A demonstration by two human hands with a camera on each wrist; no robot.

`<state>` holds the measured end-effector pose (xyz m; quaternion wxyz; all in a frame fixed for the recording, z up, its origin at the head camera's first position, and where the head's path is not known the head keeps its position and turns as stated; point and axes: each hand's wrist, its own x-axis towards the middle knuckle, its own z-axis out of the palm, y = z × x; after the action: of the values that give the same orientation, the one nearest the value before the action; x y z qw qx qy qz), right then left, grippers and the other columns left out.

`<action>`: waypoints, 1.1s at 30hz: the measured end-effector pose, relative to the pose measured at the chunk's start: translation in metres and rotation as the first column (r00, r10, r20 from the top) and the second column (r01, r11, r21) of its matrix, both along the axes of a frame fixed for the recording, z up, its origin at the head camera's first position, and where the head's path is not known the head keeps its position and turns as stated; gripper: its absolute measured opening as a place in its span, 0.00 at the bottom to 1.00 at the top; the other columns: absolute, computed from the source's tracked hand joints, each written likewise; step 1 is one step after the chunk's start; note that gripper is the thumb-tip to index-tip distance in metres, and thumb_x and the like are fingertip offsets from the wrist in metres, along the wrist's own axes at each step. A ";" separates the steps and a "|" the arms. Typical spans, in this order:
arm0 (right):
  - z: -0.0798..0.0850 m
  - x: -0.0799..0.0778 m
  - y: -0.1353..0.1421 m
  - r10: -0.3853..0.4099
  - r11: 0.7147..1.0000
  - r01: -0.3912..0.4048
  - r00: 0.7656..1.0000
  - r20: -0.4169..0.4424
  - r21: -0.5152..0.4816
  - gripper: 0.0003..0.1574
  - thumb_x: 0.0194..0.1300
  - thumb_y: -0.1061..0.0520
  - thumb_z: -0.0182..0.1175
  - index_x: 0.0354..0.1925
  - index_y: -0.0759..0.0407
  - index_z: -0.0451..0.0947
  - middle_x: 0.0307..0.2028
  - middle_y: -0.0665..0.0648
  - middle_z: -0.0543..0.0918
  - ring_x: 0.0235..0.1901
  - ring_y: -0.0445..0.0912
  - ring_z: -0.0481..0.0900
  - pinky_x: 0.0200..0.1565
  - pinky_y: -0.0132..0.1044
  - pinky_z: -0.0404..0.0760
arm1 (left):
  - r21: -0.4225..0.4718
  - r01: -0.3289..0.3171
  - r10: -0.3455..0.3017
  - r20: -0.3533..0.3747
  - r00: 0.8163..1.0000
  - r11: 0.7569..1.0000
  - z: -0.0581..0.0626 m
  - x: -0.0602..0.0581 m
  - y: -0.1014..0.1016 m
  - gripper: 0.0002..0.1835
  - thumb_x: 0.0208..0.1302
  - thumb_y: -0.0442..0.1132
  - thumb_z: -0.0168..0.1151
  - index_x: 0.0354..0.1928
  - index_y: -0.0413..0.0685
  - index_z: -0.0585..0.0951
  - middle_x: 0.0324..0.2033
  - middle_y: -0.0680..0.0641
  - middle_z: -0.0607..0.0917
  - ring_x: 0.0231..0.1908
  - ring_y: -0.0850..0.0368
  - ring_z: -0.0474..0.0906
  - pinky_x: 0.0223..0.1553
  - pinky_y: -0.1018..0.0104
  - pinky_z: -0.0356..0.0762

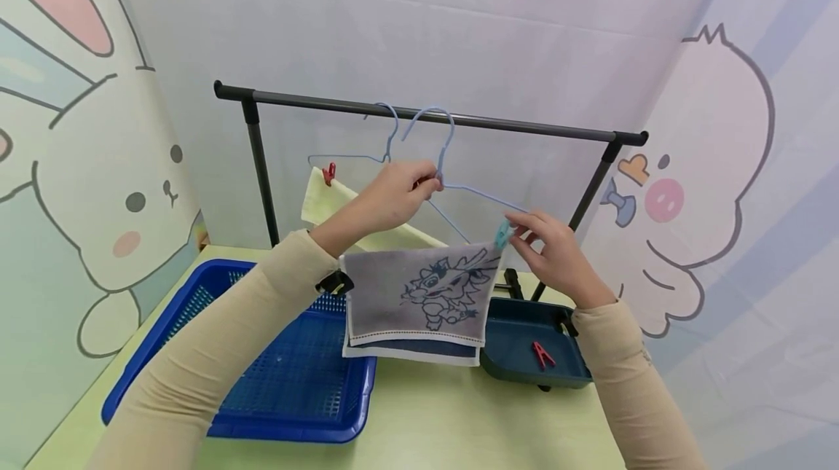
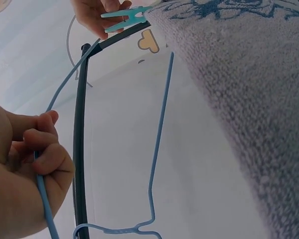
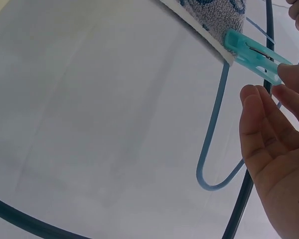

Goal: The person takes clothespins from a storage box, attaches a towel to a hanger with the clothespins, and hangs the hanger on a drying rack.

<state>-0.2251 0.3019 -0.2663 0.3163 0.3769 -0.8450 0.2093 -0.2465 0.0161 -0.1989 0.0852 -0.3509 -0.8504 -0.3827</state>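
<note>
My left hand (image 1: pixel 400 193) grips a blue wire hanger (image 1: pixel 488 197) near its neck, below the hook. A grey towel (image 1: pixel 419 295) with a blue dragon-like drawing and white edges hangs folded over the hanger's lower bar. Its upper right corner is in the bite of a teal clothespin (image 3: pixel 256 55). The thumb and a finger of my right hand (image 1: pixel 553 251) pinch the clothespin's handle end. In the left wrist view, the clothespin's two handles (image 2: pixel 124 19) show between those fingers.
A second blue hanger (image 1: pixel 347 157) hangs on the black rack rail (image 1: pixel 537 129) with a yellow towel (image 1: pixel 317 197) and red clothespin (image 1: pixel 329 173). Below stand a blue basket (image 1: pixel 288 426) at left and a dark green tray (image 1: pixel 518 317) at right, holding a red clothespin (image 1: pixel 542 355).
</note>
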 end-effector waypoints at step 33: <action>-0.033 0.009 0.028 -0.134 0.964 0.057 0.947 0.291 0.260 0.06 0.56 0.60 0.60 0.34 0.50 0.78 0.28 0.42 0.75 0.26 0.34 0.71 0.28 0.35 0.74 | 0.026 -0.004 0.004 0.010 1.000 1.000 -0.008 -0.006 -0.001 0.08 0.66 0.40 0.46 0.37 0.50 0.75 0.29 0.52 0.76 0.28 0.57 0.68 0.28 0.68 0.65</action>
<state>-0.2165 0.3301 -0.2991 0.1417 0.3347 -0.9207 0.1423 -0.2527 0.0147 -0.2067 0.0865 -0.3462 -0.8464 -0.3953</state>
